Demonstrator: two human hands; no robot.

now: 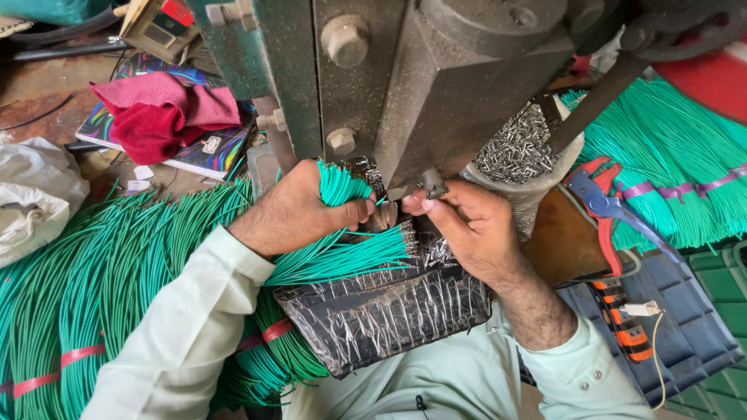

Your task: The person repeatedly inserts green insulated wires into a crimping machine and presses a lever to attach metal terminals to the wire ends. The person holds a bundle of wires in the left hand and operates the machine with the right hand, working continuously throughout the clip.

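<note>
Green wires (pixel 342 257) in left hand (pixel 292 210)

Single view, from the camera worn on my head: it looks steeply down and forward over my forearms, close to the press machine (pixel 436 85) at top centre. My left hand (pixel 299 210) and right hand (pixel 471 225) fill mid-frame.
</note>
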